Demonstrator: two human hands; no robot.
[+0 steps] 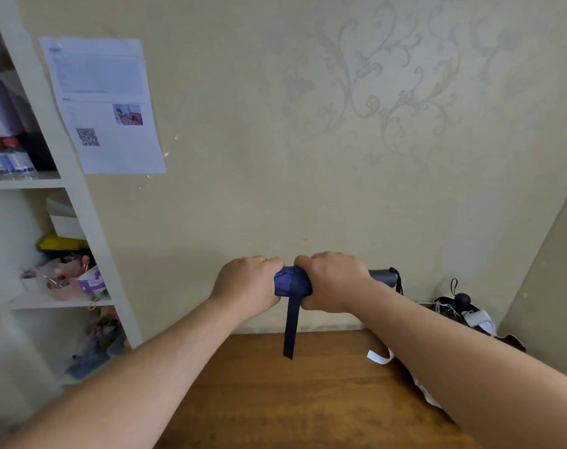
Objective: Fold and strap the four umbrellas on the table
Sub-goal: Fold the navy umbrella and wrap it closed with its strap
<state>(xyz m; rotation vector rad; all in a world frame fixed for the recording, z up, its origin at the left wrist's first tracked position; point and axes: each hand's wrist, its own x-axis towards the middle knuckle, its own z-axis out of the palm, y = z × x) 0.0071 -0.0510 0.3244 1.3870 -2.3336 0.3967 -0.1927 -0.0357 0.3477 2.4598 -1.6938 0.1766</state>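
I hold a folded navy blue umbrella (291, 281) level in the air above the far edge of the wooden table (275, 390). My left hand (246, 285) grips its left end and my right hand (332, 280) grips the middle, so only a short stretch of fabric shows between them. Its grey handle (382, 276) with a black wrist loop sticks out to the right. The umbrella's navy strap (291, 325) hangs loose straight down. A black umbrella (457, 307) with white tags lies on the table at the right, partly hidden by my right forearm.
A white shelf unit (90, 228) packed with boxes, bottles and bags stands at the left. A printed sheet (103, 105) is stuck on the patterned wall straight ahead. A second wall closes in at the right corner.
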